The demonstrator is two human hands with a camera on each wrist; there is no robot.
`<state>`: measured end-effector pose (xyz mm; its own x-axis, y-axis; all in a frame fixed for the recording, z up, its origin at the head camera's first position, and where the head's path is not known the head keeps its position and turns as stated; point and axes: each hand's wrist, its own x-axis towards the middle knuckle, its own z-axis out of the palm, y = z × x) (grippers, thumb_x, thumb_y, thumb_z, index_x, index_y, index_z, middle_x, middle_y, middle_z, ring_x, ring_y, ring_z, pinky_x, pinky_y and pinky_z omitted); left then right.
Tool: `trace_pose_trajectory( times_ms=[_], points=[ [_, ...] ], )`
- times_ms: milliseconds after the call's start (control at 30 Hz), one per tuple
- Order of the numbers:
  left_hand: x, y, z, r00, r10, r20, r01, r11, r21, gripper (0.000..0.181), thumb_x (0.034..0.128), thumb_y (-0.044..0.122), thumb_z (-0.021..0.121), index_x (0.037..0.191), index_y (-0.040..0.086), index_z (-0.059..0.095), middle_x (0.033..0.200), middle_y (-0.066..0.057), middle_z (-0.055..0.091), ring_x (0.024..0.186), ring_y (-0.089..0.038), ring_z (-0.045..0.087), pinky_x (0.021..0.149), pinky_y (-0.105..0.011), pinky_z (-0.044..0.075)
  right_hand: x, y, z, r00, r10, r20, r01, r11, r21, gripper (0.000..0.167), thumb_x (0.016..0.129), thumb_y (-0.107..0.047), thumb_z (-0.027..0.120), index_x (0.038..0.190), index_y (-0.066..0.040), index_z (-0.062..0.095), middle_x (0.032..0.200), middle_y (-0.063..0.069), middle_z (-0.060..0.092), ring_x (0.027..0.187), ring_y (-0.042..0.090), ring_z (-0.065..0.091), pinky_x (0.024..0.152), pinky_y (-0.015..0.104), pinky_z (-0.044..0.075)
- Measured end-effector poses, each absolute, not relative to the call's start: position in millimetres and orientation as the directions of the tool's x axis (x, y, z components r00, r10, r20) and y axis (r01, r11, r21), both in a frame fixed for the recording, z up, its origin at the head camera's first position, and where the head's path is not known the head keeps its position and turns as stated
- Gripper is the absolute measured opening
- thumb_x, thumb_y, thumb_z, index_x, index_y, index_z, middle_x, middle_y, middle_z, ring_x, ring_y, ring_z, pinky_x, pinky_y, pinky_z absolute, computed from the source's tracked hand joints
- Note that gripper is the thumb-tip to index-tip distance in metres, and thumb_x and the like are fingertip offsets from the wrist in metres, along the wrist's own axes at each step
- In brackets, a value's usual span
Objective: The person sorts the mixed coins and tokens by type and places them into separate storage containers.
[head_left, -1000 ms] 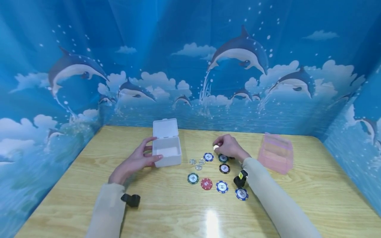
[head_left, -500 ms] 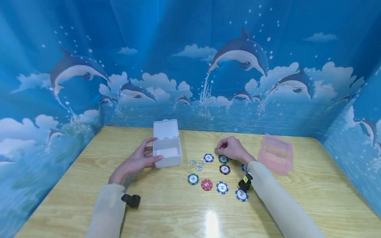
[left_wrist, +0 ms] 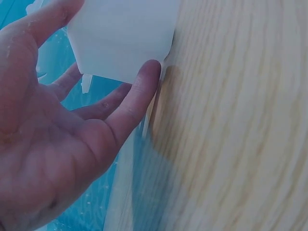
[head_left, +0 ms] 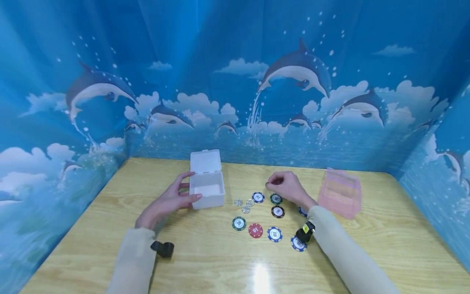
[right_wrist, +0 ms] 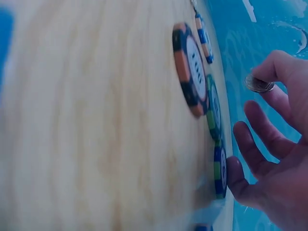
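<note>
My left hand point(head_left: 170, 202) grips the left side of a white plastic box point(head_left: 214, 201), thumb at the front and fingers behind; its lid point(head_left: 205, 162) stands open. In the left wrist view, fingertips point(left_wrist: 148, 72) touch the white wall. Between thumb and index finger, my right hand point(head_left: 290, 188) pinches a silver coin point(right_wrist: 259, 84) above the table, the other fingers loosely bent. Below that hand are a green chip point(head_left: 276, 199) and a black-and-orange chip point(head_left: 278, 211). Several silver coins point(head_left: 245, 210) lie between box and chips, near a blue chip point(head_left: 258, 197).
Toward the front lie a green chip point(head_left: 239, 223), a red chip point(head_left: 255, 230) and blue chips point(head_left: 274, 234), one partly behind the right wrist camera. A translucent pink container point(head_left: 339, 194) stands at right. A dolphin-print curtain point(head_left: 235, 81) hangs behind the wooden table point(head_left: 205, 261).
My right hand has shifted slightly right and turned, so the pinched coin's bright face no longer shows in the head view. The left hand keeps its hold on the box.
</note>
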<state>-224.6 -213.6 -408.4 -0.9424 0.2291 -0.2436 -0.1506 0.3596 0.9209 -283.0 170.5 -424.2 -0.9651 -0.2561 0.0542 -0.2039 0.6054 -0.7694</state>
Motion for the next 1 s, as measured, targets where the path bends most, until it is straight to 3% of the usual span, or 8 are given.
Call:
trace_pose_trajectory(
  times_ms=[200, 333, 567, 767, 1000],
  points=[
    [-225, -214, -410, -0.943, 0.227, -0.245, -0.155, 0.351, 0.923, 0.094, 0.0928, 0.034, 0.076, 0.163, 0.027, 0.014, 0.163, -0.022, 0.028, 0.14, -0.046, 0.047, 0.102, -0.046, 0.057, -275, 167, -422, -0.978, -0.2, 0.063, -0.164, 0.543, -0.824, 0.015, 0.094, -0.025, 0.072, 0.103, -0.014, 0.075, 0.107, 0.006, 0.074, 0.105, 0.023, 0.068, 0.094, 0.043, 0.056],
    [-226, -213, -409, -0.939, 0.237, -0.248, -0.154, 0.355, 0.922, 0.094, 0.0924, 0.036, 0.076, 0.162, 0.028, 0.014, 0.162, -0.021, 0.029, 0.138, -0.044, 0.05, 0.101, -0.045, 0.057, -271, 163, -418, -0.982, -0.185, 0.039, -0.125, 0.484, -0.866, 0.02, 0.095, -0.028, 0.072, 0.107, -0.013, 0.076, 0.112, 0.007, 0.074, 0.109, 0.024, 0.067, 0.1, 0.045, 0.055],
    [-227, -214, -407, -0.928, 0.265, -0.261, -0.146, 0.386, 0.911, 0.096, 0.0933, 0.039, 0.074, 0.164, 0.033, 0.009, 0.163, -0.021, 0.025, 0.133, -0.041, 0.055, 0.101, -0.045, 0.057, -267, 147, -410, -0.98, -0.194, -0.039, -0.036, 0.371, -0.928, 0.029, 0.095, -0.033, 0.073, 0.114, -0.012, 0.074, 0.117, 0.007, 0.073, 0.11, 0.026, 0.068, 0.097, 0.04, 0.057],
    [-228, -214, -406, -0.924, 0.264, -0.276, -0.155, 0.403, 0.902, 0.094, 0.094, 0.04, 0.073, 0.164, 0.033, 0.011, 0.165, -0.022, 0.021, 0.135, -0.044, 0.053, 0.101, -0.046, 0.056, -262, 133, -408, -0.971, -0.218, -0.095, 0.043, 0.235, -0.971, 0.028, 0.096, -0.028, 0.073, 0.116, -0.009, 0.071, 0.122, 0.008, 0.069, 0.118, 0.033, 0.066, 0.099, 0.043, 0.058],
    [-227, -215, -405, -0.924, 0.254, -0.286, -0.165, 0.411, 0.897, 0.094, 0.092, 0.041, 0.076, 0.163, 0.034, 0.014, 0.164, -0.02, 0.024, 0.133, -0.041, 0.056, 0.102, -0.046, 0.056, -258, 114, -408, -0.961, -0.228, -0.154, 0.117, 0.168, -0.979, 0.025, 0.095, -0.025, 0.073, 0.115, -0.01, 0.071, 0.124, 0.006, 0.067, 0.121, 0.033, 0.064, 0.097, 0.04, 0.059]
  ],
)
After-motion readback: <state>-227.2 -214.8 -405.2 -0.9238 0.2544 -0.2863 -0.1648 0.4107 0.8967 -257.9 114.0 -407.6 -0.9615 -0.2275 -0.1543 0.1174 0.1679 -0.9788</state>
